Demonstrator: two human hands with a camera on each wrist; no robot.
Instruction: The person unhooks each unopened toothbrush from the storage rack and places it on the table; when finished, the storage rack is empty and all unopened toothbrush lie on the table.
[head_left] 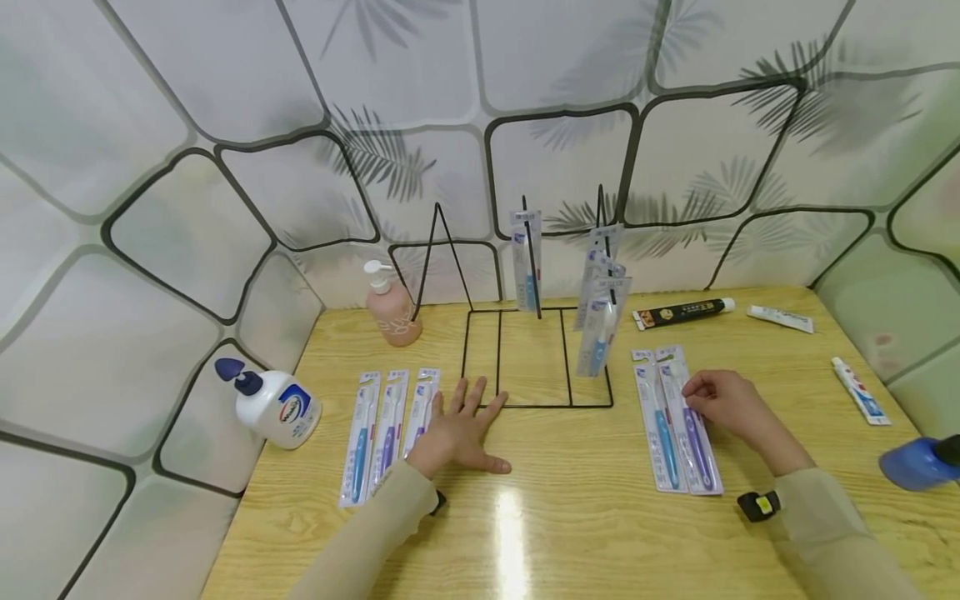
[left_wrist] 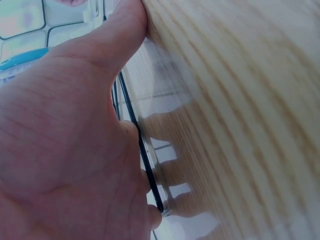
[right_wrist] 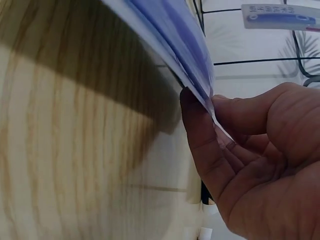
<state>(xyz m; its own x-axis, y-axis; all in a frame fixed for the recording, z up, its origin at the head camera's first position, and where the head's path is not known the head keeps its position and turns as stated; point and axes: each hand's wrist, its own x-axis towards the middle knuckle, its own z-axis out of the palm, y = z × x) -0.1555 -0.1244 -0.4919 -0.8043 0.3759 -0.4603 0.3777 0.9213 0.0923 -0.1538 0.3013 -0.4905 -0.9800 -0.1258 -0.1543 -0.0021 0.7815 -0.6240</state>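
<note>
My right hand [head_left: 733,406] pinches the right edge of a packaged purple toothbrush [head_left: 697,442] between thumb and fingertips. In the right wrist view the pack [right_wrist: 172,37] stands tilted, one edge raised off the wood. A packaged blue toothbrush [head_left: 663,433] lies just left of it. My left hand [head_left: 459,433] has its fingers spread, fingertips right at the front left corner of a black wire rack [head_left: 540,407]. Under its side, a packaged purple toothbrush [head_left: 422,406] is partly hidden. Several packaged toothbrushes [head_left: 602,333] hang from the rack's right and middle hooks; its left hook [head_left: 435,242] holds none.
Left of my left hand lie more toothbrush packs [head_left: 360,442]. A white pump bottle [head_left: 281,410] and a pink pump bottle [head_left: 393,312] stand at the left. Toothpaste tubes [head_left: 682,313] lie at the back right. A blue bottle [head_left: 917,464] is at the right edge.
</note>
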